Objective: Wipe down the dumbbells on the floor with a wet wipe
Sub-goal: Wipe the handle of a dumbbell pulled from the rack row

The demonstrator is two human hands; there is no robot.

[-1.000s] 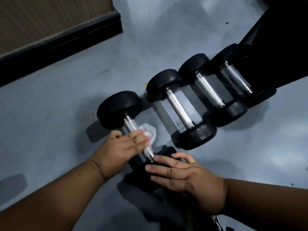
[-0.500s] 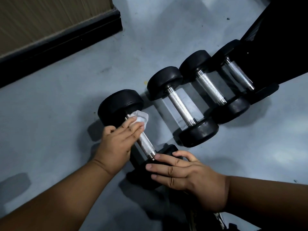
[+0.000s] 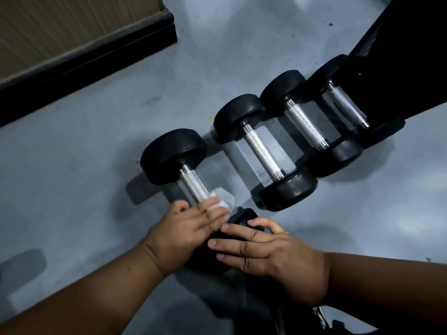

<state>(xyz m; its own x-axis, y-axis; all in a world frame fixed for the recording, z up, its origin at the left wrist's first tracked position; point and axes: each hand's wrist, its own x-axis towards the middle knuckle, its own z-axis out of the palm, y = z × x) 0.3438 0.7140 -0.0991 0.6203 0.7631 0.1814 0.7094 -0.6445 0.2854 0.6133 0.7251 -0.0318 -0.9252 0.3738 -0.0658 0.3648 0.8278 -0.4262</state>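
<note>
Several black dumbbells with knurled steel handles lie in a row on the grey floor. The nearest dumbbell (image 3: 191, 180) is under my hands. My left hand (image 3: 188, 228) holds a white wet wipe (image 3: 222, 197) wrapped around the near end of its handle. My right hand (image 3: 266, 252) rests with spread fingers on the dumbbell's near black head (image 3: 242, 218), thumb curled over its far edge. The second dumbbell (image 3: 263, 151), third dumbbell (image 3: 307, 124) and fourth dumbbell (image 3: 348, 107) lie untouched to the right.
A black bench or pad (image 3: 399, 56) overhangs the fourth dumbbell at the upper right. A wooden wall panel with a black skirting (image 3: 84, 59) runs along the upper left. Bare grey floor (image 3: 72, 177) stretches to the left of the dumbbells.
My left hand has slid the wipe down the handle from the far head to the near end. My right hand has stayed on the near head.
</note>
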